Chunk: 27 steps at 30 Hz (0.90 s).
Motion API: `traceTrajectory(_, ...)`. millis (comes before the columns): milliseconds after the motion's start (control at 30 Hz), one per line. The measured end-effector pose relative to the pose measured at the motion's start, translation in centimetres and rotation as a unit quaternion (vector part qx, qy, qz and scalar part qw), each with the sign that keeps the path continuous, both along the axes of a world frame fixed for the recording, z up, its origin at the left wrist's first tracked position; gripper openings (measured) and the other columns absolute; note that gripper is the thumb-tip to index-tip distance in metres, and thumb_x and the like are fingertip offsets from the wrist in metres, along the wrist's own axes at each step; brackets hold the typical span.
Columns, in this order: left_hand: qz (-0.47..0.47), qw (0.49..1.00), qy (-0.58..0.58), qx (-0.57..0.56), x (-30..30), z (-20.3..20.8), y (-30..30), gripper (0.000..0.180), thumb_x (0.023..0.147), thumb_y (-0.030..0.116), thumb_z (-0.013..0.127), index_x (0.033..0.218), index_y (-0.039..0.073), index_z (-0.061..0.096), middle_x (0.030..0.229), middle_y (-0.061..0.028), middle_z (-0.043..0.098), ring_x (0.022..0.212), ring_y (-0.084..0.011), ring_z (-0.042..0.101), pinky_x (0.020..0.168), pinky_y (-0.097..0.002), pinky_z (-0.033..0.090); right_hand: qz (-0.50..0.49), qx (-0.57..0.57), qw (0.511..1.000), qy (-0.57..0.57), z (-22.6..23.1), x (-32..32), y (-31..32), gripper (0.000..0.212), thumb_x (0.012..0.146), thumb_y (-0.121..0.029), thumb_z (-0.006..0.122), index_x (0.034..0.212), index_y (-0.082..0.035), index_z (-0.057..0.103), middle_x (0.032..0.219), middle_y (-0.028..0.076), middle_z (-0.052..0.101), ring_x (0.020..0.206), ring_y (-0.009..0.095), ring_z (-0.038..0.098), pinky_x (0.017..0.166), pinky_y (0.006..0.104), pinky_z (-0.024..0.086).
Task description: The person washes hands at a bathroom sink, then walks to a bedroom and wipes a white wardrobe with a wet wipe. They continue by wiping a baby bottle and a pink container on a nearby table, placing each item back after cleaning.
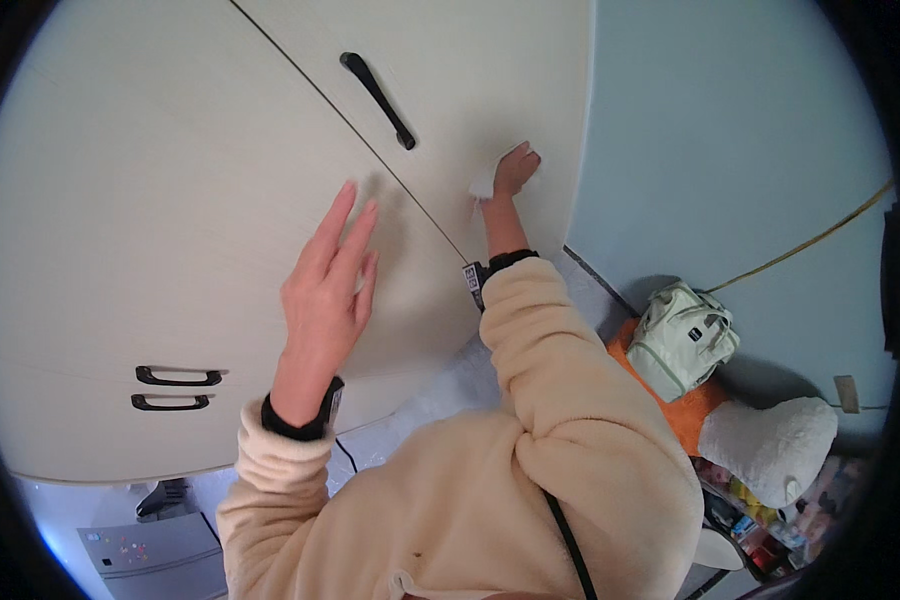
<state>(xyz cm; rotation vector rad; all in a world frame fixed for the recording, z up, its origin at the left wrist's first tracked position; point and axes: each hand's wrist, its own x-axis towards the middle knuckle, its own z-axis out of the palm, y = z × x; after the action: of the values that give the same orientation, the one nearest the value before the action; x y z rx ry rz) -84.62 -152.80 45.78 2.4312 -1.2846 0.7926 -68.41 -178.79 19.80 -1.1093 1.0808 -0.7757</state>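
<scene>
A cream cabinet front (190, 200) fills the left and middle of the view, split by a dark slanting seam. My right hand (516, 170) presses a white cloth (483, 185) against the panel right of the seam; part of the cloth is hidden under the hand. Up and to the left of that hand is a long black handle (378, 100). My left hand (328, 275) is raised in front of the panel left of the seam, fingers stretched out, holding nothing. Whether its fingertips touch the surface I cannot tell.
Two black drawer handles (178, 377) sit at lower left. A pale blue wall (710, 130) meets the cabinet on the right. Below it are a pale backpack (682, 340), an orange item (682, 415), a white fluffy cushion (775, 450) and assorted goods. A grey fridge (155, 560) stands at lower left.
</scene>
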Motion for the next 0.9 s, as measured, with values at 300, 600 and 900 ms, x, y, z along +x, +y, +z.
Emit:
traceTrajectory(300,0.086,0.978,-0.143,0.129,4.3,1.6,-6.3,0.07,0.07,-0.009,0.057,0.135,0.017,0.052,0.146,-0.0008,0.044,0.066,-0.018,0.052,0.052,-0.0272,0.049,-0.057,-0.332,0.934,-0.115,25.6,1.0,-1.9,0.056,0.098,-0.037,0.044,0.135,0.004,0.038,0.135,0.024,0.042,0.128,0.038,0.036,0.111,0.0535,0.016)
traceTrajectory(600,0.138,0.971,-0.14,0.137,4.8,0.0,-7.0,0.076,0.068,-0.012,0.058,0.137,0.016,0.05,0.145,-0.0111,0.045,0.063,-0.0183,0.051,0.051,-0.0275,0.047,-0.122,-0.525,0.83,-0.144,18.6,4.1,-10.6,0.067,0.091,-0.027,0.057,0.144,0.002,0.029,0.149,0.026,0.028,0.141,0.04,0.023,0.113,0.0526,0.016)
traceTrajectory(900,0.14,0.965,-0.181,0.126,5.3,-0.6,-7.1,0.07,0.072,-0.011,0.059,0.136,0.015,0.052,0.142,-0.0135,0.047,0.06,-0.0159,0.051,0.049,-0.0254,0.045,0.092,-0.04,0.984,0.145,-12.3,4.2,-8.1,0.05,0.099,-0.026,0.044,0.14,0.002,0.036,0.143,0.023,0.037,0.131,0.035,0.037,0.112,0.0416,0.027)
